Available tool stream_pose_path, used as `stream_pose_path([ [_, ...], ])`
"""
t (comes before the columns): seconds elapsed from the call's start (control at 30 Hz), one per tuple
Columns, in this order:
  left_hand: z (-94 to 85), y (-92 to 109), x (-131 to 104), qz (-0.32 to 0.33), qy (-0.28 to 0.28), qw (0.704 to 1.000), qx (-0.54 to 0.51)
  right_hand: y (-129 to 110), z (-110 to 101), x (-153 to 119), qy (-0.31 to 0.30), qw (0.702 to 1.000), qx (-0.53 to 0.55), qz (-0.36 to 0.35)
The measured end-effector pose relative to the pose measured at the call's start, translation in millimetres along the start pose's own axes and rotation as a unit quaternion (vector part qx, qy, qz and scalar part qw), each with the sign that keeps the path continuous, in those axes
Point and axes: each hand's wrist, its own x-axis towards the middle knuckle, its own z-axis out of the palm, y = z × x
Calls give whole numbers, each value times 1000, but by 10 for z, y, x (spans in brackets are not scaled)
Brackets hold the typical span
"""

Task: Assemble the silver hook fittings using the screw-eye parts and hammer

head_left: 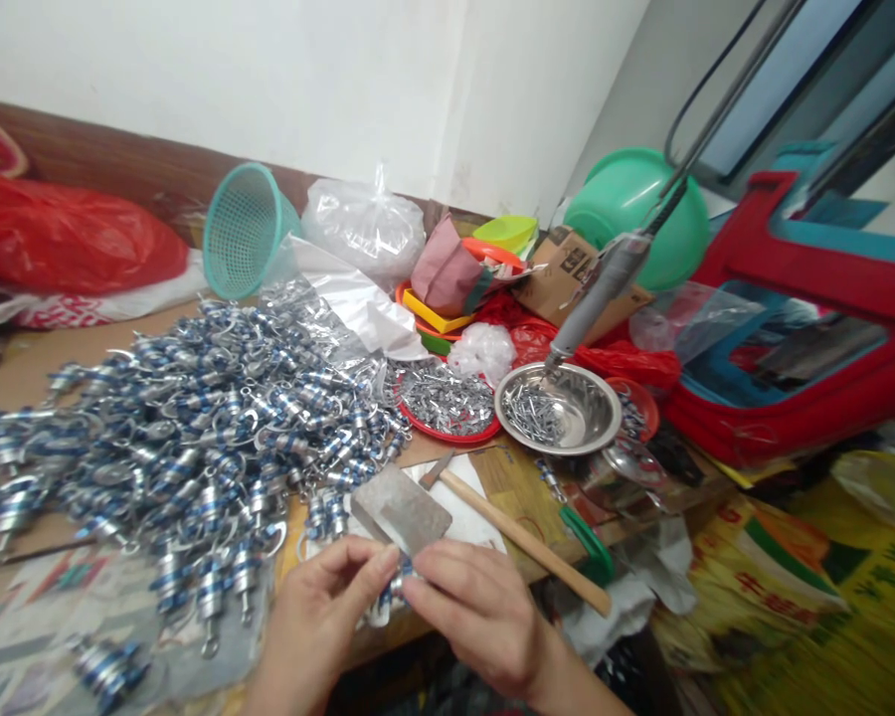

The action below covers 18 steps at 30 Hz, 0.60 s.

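Close to the table's front edge, my left hand [335,597] and my right hand [477,607] are closed on one small blue-and-silver metal piece [394,591], which the fingers partly hide. Just beyond the fingertips sits a grey metal block [403,509]. A hammer [526,542] with a wooden handle lies to the right of the block on a white sheet. To the left spreads a big heap of similar blue-and-silver metal pieces [186,428], several showing hooks and ringed ends. One loose piece [108,671] rests on the plastic-covered paper at the lower left.
Small metal parts fill a red plate [425,430]; a steel bowl [604,423] holds metal pins. A grey-handled tool [604,288] hangs above the bowl. Behind stand a teal basket [243,234] and a green basin [656,214]. A red stool [791,318] is at right.
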Motion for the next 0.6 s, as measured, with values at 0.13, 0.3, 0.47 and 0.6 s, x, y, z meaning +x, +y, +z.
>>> stream_pose_path([
  [0.13,-20,24,-8,61,-25,993,103,-24,-56,-18,7,999,-39,-7],
  [0.3,-14,20,-23,72,-7,991,113,-45,-149,39,-5,997,-63,-47],
  [0.47,-49,23,4,108,-54,978,168,-7,-82,-4,4,998,-49,-43],
  [0.6,-64,12,29,123,-33,979,157,4,53,-72,47,998,-18,31],
])
